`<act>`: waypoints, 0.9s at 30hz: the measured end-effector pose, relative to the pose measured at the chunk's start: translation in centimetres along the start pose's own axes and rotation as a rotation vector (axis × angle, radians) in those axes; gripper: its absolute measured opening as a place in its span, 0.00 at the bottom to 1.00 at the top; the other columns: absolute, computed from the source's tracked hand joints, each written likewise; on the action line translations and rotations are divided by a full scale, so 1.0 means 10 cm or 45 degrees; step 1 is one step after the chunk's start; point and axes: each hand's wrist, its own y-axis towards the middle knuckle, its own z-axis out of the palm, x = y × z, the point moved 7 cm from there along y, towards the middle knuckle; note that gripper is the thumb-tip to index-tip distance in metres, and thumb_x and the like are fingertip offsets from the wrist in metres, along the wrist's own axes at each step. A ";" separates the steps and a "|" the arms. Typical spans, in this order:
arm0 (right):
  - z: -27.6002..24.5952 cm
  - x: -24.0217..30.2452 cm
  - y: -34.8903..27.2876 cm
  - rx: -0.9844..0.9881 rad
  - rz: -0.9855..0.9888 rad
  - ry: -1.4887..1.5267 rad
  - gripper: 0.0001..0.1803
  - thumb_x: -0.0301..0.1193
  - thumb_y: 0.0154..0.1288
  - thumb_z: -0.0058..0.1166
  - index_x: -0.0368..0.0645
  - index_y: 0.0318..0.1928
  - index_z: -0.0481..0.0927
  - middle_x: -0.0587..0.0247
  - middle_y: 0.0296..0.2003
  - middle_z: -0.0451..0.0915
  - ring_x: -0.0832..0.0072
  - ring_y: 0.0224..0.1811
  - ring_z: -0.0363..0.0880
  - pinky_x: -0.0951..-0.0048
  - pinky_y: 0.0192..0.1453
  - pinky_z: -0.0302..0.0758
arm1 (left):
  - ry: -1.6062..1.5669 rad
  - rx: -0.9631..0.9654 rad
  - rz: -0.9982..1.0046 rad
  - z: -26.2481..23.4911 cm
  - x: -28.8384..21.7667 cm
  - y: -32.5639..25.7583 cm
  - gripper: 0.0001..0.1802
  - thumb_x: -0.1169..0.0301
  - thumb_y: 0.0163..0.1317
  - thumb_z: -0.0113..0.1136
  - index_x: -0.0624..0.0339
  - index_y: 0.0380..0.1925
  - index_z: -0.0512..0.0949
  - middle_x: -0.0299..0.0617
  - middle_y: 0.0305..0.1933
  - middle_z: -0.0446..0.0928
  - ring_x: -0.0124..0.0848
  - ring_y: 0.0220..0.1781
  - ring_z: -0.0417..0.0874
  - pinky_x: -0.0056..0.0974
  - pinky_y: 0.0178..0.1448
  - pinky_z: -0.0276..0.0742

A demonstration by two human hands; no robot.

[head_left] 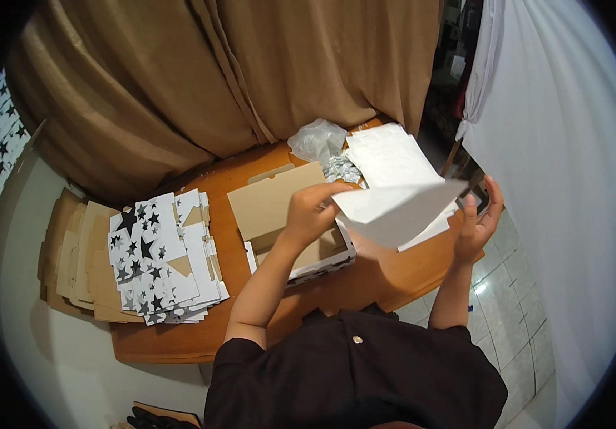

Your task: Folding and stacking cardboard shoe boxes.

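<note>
The left hand point(315, 211) pinches the near-left corner of a white paper sheet point(397, 209), thumb and fingers closed on its edge. Gripping only the margin probably suits so thin a piece: the rest hangs out flat with a slight curl and is not crumpled. The right hand point(478, 223) is raised at the opposite end, its fingers spread and holding nothing clearly; whether its thumb touches the sheet's far corner I cannot tell. It seems placed there to steady or receive that side.

The sheet is in the air, partly over a white paper stack point(390, 154) at the right of the table point(168, 349), within easy reach of the right arm. Left of the sheet stands an open star-printed cardboard box point(328, 266), its brown lid point(273, 204) folded back, which leaves the inside accessible from the person's side.

Behind are a clear plastic bag point(317, 141) and a crumpled silvery heap point(342, 169). On the left, flattened star-printed cartons point(152, 261) lie piled beside plain brown cardboard flats point(79, 261), presumably stacked flat to save room.
</note>
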 end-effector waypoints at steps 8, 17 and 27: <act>1.01 -0.53 -0.86 0.907 0.929 0.856 0.46 0.37 0.51 0.65 0.42 0.67 0.53 0.53 0.53 0.69 0.69 0.58 0.66 0.70 0.62 0.62 | -0.464 -0.523 -0.588 -1.08 0.22 0.00 0.13 0.64 0.63 0.59 0.65 0.34 0.80 0.33 0.29 0.78 0.18 0.31 0.75 0.24 0.35 0.70; 1.40 -0.46 -1.47 1.354 0.746 0.507 0.12 0.34 0.57 0.60 0.36 0.32 0.83 0.63 0.38 0.78 0.71 0.46 0.72 0.69 0.50 0.66 | -0.209 -0.729 -0.738 -1.60 0.93 -0.58 0.13 0.64 0.62 0.60 0.66 0.34 0.79 0.31 0.29 0.78 0.17 0.30 0.74 0.24 0.38 0.69; 1.28 -0.82 -2.16 1.173 0.550 -0.204 0.16 0.42 0.52 0.63 0.42 0.22 0.79 0.64 0.34 0.75 0.66 0.48 0.66 0.53 0.59 0.51 | 0.444 -0.526 -1.057 -1.27 2.04 -1.46 0.25 0.52 0.54 0.64 0.61 0.41 0.80 0.42 0.55 0.70 0.37 0.62 0.64 0.55 0.65 0.45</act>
